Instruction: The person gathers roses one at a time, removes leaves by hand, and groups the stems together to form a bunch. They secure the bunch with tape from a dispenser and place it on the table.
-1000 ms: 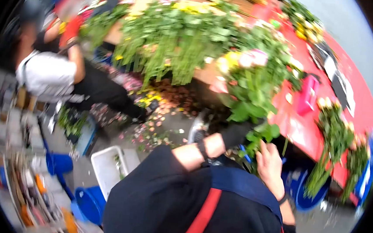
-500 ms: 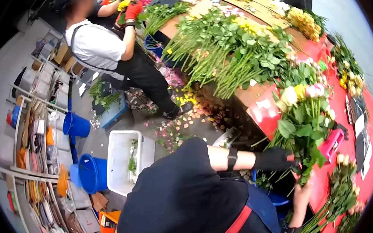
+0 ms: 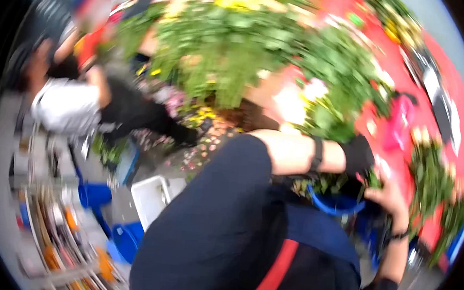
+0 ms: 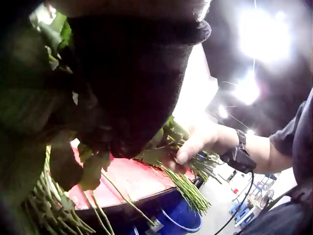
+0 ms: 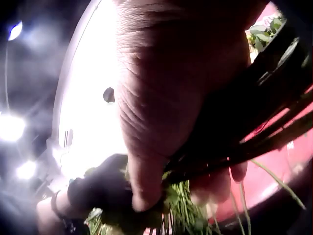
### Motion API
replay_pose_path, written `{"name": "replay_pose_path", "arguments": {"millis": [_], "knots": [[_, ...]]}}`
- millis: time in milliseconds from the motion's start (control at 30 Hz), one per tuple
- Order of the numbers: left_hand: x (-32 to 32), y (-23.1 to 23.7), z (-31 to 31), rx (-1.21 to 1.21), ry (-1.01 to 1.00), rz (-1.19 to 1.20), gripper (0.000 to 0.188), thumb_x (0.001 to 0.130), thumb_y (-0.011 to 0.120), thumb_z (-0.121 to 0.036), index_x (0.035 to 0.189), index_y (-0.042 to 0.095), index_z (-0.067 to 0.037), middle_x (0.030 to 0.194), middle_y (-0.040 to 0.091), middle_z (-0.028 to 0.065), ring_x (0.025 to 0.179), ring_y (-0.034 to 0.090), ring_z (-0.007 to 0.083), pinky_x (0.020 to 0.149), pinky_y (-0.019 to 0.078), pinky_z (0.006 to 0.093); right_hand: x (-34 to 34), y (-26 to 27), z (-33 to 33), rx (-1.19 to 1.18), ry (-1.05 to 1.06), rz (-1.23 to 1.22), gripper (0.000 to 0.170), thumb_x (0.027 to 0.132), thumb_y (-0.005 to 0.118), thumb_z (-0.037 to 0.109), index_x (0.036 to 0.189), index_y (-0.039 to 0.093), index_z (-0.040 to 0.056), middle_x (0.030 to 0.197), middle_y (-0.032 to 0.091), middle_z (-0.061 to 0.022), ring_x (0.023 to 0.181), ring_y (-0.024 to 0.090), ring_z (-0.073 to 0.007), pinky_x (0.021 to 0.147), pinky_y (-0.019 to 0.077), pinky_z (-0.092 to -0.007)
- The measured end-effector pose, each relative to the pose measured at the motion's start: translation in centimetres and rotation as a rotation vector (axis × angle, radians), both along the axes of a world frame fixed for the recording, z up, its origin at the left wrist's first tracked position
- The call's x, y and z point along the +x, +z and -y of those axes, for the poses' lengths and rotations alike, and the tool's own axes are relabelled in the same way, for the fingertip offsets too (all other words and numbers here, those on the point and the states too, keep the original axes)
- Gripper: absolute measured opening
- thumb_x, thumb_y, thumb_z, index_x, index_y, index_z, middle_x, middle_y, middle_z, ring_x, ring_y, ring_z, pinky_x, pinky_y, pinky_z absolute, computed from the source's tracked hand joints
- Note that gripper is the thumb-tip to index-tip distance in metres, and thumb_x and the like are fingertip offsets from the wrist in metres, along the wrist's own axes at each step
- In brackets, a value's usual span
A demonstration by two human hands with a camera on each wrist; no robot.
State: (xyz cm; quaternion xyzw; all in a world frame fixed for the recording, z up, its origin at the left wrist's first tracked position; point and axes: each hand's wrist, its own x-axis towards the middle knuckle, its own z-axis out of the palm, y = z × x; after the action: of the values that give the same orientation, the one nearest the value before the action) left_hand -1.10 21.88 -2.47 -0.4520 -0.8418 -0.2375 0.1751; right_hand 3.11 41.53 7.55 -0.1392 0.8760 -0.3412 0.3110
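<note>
In the head view a bunch of roses (image 3: 329,120), pale blooms above green leaves, lies at the edge of the red table. My black-gloved left hand (image 3: 357,155) grips its stems just below the leaves; the fingers are mostly hidden. Close by is my bare right hand (image 3: 389,195), beside green leaves. In the right wrist view that hand (image 5: 161,93) curls its thumb and fingers around dark stems (image 5: 244,132). The left wrist view has the glove (image 4: 127,83) in front, with leaves and stems (image 4: 102,210) hanging beside it.
Beneath the hands stands a blue bucket (image 3: 336,208). More rose bunches (image 3: 428,177) hang over the red table (image 3: 375,126) edge at right, near a pink object (image 3: 401,123). Cut flowers (image 3: 224,35) cover the table's far side. Another person (image 3: 72,102) stands at left; petals litter the floor.
The head view swung right and then back, and is blurred now. Compared with a second ago, both hands are farther right, and the bucket below them shows more.
</note>
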Motion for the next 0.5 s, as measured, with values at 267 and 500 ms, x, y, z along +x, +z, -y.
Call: {"name": "replay_pose_path", "arguments": {"millis": [267,500], "knots": [[-4.4,3.5,-7.9,-0.579,0.135,0.545,0.020,0.067,0.058,-0.024,0.082,0.066,-0.015,0.080,0.066,0.0137,0.080,0.065,0.0312,0.067,0.0499,0.0437,-14.9,-9.6,-12.7,0.191,-0.516,-0.334,0.034,0.085,0.065,0.032,0.089,0.069,-0.0014,0.071,0.066,-0.0086,0.061,0.056,-0.0144,0.060,0.0468,-0.0316],[-8.4,3.1,-12.7,-0.738,0.181,0.711,0.035,0.072,0.058,-0.032,0.099,0.066,-0.010,0.100,0.067,0.0155,0.096,0.064,0.0300,0.084,0.0501,0.0412,-14.2,-7.1,-9.7,-0.147,-0.460,-0.318,0.021,0.074,0.067,0.025,0.078,0.072,0.0045,0.075,0.067,-0.0169,0.072,0.067,-0.0271,0.069,0.0515,-0.0379]]}}
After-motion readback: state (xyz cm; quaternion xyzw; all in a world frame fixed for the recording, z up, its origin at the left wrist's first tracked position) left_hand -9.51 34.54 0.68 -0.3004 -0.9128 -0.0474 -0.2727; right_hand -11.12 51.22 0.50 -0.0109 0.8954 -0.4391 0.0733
